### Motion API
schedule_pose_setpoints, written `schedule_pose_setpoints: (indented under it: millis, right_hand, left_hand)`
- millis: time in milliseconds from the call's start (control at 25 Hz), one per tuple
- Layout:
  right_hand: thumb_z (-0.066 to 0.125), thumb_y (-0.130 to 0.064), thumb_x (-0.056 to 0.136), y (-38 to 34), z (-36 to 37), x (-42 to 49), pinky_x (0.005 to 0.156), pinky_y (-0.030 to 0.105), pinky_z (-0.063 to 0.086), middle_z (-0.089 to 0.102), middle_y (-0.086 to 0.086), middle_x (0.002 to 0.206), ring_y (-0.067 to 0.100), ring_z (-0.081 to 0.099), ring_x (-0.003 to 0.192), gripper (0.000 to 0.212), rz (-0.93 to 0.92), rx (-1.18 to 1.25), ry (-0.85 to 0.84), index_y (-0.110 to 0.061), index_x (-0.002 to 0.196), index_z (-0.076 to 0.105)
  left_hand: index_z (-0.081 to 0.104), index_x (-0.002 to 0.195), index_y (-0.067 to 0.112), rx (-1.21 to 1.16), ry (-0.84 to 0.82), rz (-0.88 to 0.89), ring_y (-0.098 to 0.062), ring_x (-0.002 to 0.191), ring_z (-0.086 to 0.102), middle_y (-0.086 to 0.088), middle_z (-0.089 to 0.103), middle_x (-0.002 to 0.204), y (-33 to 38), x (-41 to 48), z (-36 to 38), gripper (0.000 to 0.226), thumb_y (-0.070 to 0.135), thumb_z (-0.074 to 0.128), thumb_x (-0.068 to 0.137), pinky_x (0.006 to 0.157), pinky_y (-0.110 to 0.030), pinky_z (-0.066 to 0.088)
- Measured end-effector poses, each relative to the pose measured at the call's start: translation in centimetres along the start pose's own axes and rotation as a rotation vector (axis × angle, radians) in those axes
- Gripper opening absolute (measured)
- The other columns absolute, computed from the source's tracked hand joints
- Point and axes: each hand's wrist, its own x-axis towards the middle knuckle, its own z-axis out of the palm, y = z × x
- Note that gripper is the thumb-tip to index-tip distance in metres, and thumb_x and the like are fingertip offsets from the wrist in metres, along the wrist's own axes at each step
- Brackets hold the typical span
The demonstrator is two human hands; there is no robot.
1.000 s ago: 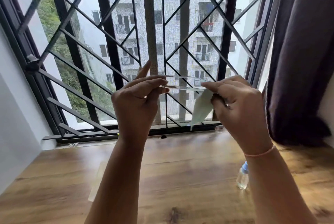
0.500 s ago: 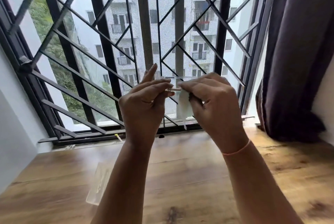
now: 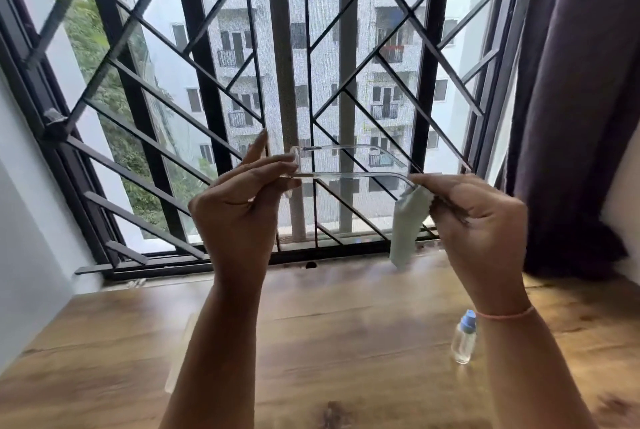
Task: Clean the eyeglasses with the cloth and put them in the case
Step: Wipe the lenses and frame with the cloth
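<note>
I hold clear-framed eyeglasses (image 3: 349, 175) up in front of the window, their temples stretched out sideways. My left hand (image 3: 239, 207) pinches the front of the frame at its left end. My right hand (image 3: 474, 220) pinches a pale green cloth (image 3: 407, 226) around the tip of the nearer temple, and the cloth hangs down below my fingers. A translucent case (image 3: 178, 356) lies on the wooden table, mostly hidden behind my left forearm.
A small clear spray bottle with a blue cap (image 3: 464, 338) stands on the wooden table (image 3: 363, 342) by my right wrist. A black window grille (image 3: 207, 89) fills the background. A dark curtain (image 3: 575, 99) hangs at the right.
My right hand has slid the cloth rightward along the temple from near the hinge to its tip. My hands are now far apart again.
</note>
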Motion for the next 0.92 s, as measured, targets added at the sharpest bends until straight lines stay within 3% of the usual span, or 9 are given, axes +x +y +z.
schedule_pose_setpoints:
  millis: [80, 240, 320, 400, 480, 600, 680, 760, 920]
  right_hand:
    - [0.058, 0.008, 0.073, 0.9, -0.5, -0.5, 0.072, 0.011, 0.047, 0.073, -0.008, 0.082, 0.003, 0.065, 0.079, 0.033, 0.142, 0.060, 0.060, -0.014, 0.094, 0.071]
    - [0.061, 0.011, 0.070, 1.9, -0.7, -0.5, 0.068, 0.018, 0.051, 0.072, -0.018, 0.075, 0.003, 0.065, 0.069, 0.032, 0.485, 0.297, 0.329, -0.007, 0.094, 0.072]
    - [0.062, 0.012, 0.069, 1.9, -0.3, -0.2, 0.066, 0.022, 0.053, 0.072, -0.011, 0.069, 0.009, 0.065, 0.069, 0.032, 0.582, 0.418, 0.389, -0.004, 0.094, 0.072]
    - [0.061, 0.011, 0.070, 1.6, 0.3, 0.1, 0.060, 0.024, 0.053, 0.072, -0.006, 0.064, 0.016, 0.063, 0.067, 0.031, 0.616, 0.481, 0.385, -0.011, 0.088, 0.074]
    - [0.062, 0.007, 0.070, 1.3, 0.7, 0.2, 0.060, 0.029, 0.052, 0.069, -0.005, 0.059, 0.020, 0.058, 0.063, 0.032, 0.601, 0.488, 0.354, -0.019, 0.082, 0.075]
    - [0.067, 0.006, 0.071, 0.7, 1.3, 0.2, 0.069, 0.033, 0.054, 0.072, -0.003, 0.065, 0.017, 0.062, 0.068, 0.028, 0.596, 0.537, 0.251, -0.018, 0.082, 0.075]
    - [0.066, 0.007, 0.074, 0.2, 1.5, -0.1, 0.068, 0.023, 0.055, 0.074, -0.001, 0.069, 0.012, 0.066, 0.069, 0.029, 0.599, 0.625, 0.133, -0.019, 0.081, 0.076]
    - [0.061, 0.008, 0.078, 0.0, 1.4, -0.5, 0.067, 0.019, 0.054, 0.074, 0.002, 0.071, 0.012, 0.068, 0.070, 0.032, 0.592, 0.696, 0.016, -0.020, 0.081, 0.076]
    - [0.063, 0.013, 0.072, 0.2, 0.8, -1.1, 0.073, 0.034, 0.056, 0.073, 0.016, 0.081, 0.028, 0.068, 0.075, 0.029, 0.581, 0.755, -0.230, -0.010, 0.086, 0.075]
  left_hand:
    - [0.068, 0.086, -0.002, -0.136, 0.084, -0.119, -0.034, 0.099, 0.065, -0.004, 0.073, 0.085, -0.2, 0.0, -0.1, 0.023, -0.012, 0.068, 0.066, 0.094, -0.028, 0.046]
    - [0.072, 0.070, 0.006, -0.599, 0.329, -0.581, -0.018, 0.074, 0.070, 0.000, 0.073, 0.067, -1.1, -0.6, -0.4, 0.023, -0.010, 0.066, 0.055, 0.071, -0.023, 0.055]
    - [0.073, 0.067, 0.007, -0.774, 0.278, -0.772, -0.015, 0.073, 0.070, -0.004, 0.073, 0.070, -1.9, -1.4, -0.6, 0.021, 0.004, 0.076, 0.046, 0.071, -0.023, 0.056]
    - [0.073, 0.069, 0.006, -0.871, 0.182, -0.897, -0.016, 0.077, 0.071, -0.007, 0.074, 0.077, -2.3, -2.5, -0.5, 0.041, 0.017, 0.088, 0.033, 0.073, -0.024, 0.056]
    - [0.074, 0.069, 0.006, -0.904, 0.123, -0.983, -0.016, 0.076, 0.071, -0.008, 0.074, 0.079, -2.3, -3.7, -0.1, 0.054, 0.024, 0.093, 0.023, 0.072, -0.023, 0.057]
    - [0.074, 0.070, 0.005, -0.878, 0.082, -1.055, -0.016, 0.072, 0.070, -0.008, 0.074, 0.080, -2.2, -4.6, 0.2, 0.056, 0.027, 0.093, 0.023, 0.069, -0.019, 0.056]
    - [0.074, 0.068, 0.005, -0.877, 0.101, -1.081, -0.015, 0.071, 0.070, -0.008, 0.074, 0.079, -2.2, -4.8, 0.1, 0.041, 0.025, 0.090, 0.036, 0.068, -0.020, 0.056]
    - [0.073, 0.061, 0.008, -0.870, 0.135, -1.121, -0.012, 0.068, 0.070, -0.005, 0.073, 0.073, -1.8, -4.6, 0.0, 0.012, 0.018, 0.074, 0.055, 0.068, -0.019, 0.055]
    - [0.071, 0.054, 0.008, -0.918, 0.199, -1.244, -0.011, 0.065, 0.070, -0.004, 0.071, 0.064, -0.8, -3.9, -0.2, 0.014, 0.015, 0.071, 0.041, 0.068, -0.021, 0.055]
